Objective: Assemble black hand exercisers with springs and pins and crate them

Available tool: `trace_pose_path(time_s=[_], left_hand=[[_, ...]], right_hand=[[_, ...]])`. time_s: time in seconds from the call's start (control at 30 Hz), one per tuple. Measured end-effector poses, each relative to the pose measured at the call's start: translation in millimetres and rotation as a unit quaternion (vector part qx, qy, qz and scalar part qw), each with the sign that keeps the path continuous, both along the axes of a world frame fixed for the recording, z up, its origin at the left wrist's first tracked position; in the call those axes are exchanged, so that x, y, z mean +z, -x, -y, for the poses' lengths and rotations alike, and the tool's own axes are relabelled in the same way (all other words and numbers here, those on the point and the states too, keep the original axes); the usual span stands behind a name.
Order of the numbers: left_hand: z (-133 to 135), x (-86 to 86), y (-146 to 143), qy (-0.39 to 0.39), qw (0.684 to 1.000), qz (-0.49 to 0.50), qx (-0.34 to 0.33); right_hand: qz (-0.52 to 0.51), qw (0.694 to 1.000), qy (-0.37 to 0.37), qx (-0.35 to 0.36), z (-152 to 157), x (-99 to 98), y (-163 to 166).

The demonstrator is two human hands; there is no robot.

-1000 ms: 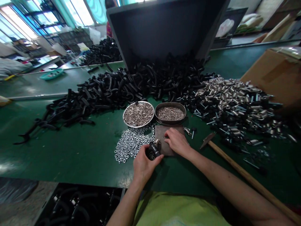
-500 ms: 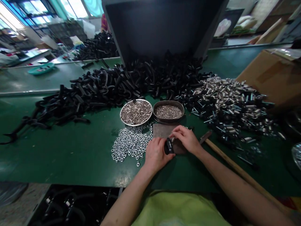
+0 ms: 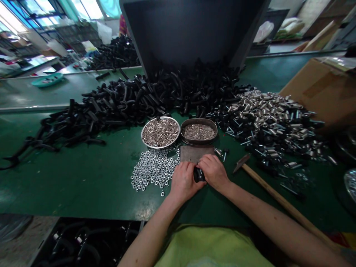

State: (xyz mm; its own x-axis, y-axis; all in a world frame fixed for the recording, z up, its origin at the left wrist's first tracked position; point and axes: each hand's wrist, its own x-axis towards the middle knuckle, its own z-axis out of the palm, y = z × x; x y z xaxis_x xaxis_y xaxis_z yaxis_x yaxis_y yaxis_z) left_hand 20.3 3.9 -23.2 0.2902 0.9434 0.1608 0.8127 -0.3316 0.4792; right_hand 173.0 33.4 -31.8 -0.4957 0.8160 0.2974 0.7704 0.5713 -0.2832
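A small black plastic part [image 3: 198,175] sits pinched between the left hand [image 3: 184,180] and right hand [image 3: 213,171], both closed around it, over a flat brown metal plate [image 3: 194,152]. Loose silver nuts [image 3: 152,169] lie left of the grip; a wooden-handled hammer [image 3: 267,190] lies right.

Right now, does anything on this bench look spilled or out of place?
Silver nuts lie loose on the table beside the round dish, not in one. Nothing else stands out. Left hand and right hand clasp a black part.
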Motion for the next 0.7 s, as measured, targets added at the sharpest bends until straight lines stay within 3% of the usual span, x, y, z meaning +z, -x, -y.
trace_pose_path(time_s=[0.13, 0.27, 0.33, 0.43, 0.53, 0.7], left_hand=[[3, -2.8, 3, -0.013, 1.0, 0.005, -0.016], [6, -3.1, 5, -0.018, 0.999, 0.004, -0.038], [7, -2.4, 6, -0.019, 0.999, -0.01, -0.043], [8, -0.8, 5, -0.021, 0.998, -0.031, -0.047], [11, 0.6, 5, -0.019, 0.998, -0.037, -0.048], [14, 0.9, 6, -0.011, 0.998, -0.035, -0.054]], right_hand=[[-0.043, 0.999, 0.017, -0.02, 1, -0.9, -6], [-0.114, 0.979, 0.168, 0.016, -20, 19.6, -17], [-0.124, 0.97, 0.208, 0.01, -34, 30.2, -18], [-0.077, 0.978, 0.189, 0.032, -53, 35.1, -6], [-0.021, 0.978, 0.189, 0.085, -67, 27.0, 11], [0.026, 0.977, 0.184, 0.108, -73, 12.8, 22]])
